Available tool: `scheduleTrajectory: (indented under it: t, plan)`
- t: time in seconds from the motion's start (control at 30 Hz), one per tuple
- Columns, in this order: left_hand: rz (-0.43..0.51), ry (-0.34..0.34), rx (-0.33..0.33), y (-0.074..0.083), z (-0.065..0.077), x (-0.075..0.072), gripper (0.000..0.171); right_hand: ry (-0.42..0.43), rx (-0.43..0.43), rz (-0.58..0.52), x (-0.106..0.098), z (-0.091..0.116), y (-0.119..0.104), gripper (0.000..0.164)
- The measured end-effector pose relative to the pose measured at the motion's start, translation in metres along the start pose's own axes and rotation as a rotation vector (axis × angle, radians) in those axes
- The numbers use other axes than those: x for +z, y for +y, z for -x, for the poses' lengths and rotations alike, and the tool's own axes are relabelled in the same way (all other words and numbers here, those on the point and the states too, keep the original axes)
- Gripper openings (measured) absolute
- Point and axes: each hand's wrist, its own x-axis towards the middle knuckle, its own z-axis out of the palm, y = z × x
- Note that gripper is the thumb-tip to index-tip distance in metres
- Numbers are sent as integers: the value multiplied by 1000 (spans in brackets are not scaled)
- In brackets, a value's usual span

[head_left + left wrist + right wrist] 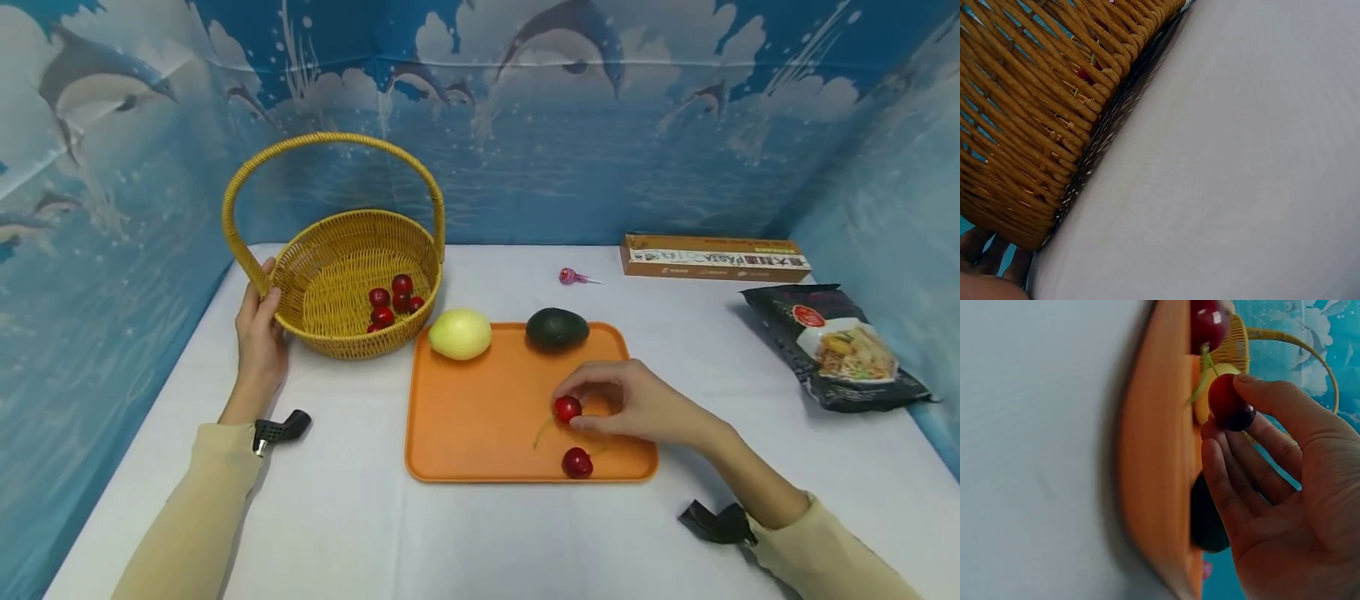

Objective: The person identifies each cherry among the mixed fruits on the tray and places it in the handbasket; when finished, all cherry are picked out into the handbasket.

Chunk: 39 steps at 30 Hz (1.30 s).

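Note:
My right hand (637,404) pinches a red cherry (567,408) between thumb and fingers over the orange tray (480,425); its thin stem hangs to the left. In the right wrist view the same cherry (1230,403) sits at the fingertips. Another cherry (577,462) lies near the tray's front edge. At the left, my left hand (261,342) grips the yellow wicker basket (322,275) by its rim, beside the foot of the handle. Several cherries (382,317) lie inside the basket. The left wrist view shows the woven side (1035,112) close up, with fingers at the lower left.
A yellow lemon (460,334) lies at the tray's back left corner, and a dark avocado (557,329) at its back edge. Behind are a lollipop (573,276) and a brown pasta box (712,257). A black food packet (836,346) lies at the right.

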Motion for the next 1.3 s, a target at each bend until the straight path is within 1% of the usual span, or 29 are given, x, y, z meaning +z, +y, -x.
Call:
scheduleTrajectory:
  t: [0.1,0.17,0.27,0.4,0.53,0.6,0.67,0.83,1.0,1.13,1.3]
  plan:
    - [6,-6,0,1,1,0,48,30,-41,55,-1,-1,-12,37]
    - [16,1,-2,2,3,-1,48,56,-74,95,-2,-6,-21,36]
    - [23,29,0,4,9,-5,48,76,-112,145,-5,-19,-37,36]
    - [31,49,-8,1,15,-8,48,65,-123,176,-15,-38,-59,35]
    - [45,42,-13,-7,15,-3,48,104,-140,192,-29,-55,-75,33]
    - [51,44,-5,-10,14,0,48,132,-147,185,-32,-65,-80,32]
    - [63,42,3,-12,12,3,48,154,-136,174,-33,-75,-83,31]
    - [80,31,2,-12,7,11,48,191,-94,152,-25,-102,-90,30]
    - [63,-5,0,-11,0,17,49,234,-99,144,-14,-131,-98,26]
    - [44,-4,-1,-5,-2,14,49,276,-120,117,0,-157,-103,26]
    - [53,15,-19,1,1,6,48,310,-131,46,19,-184,-103,28]
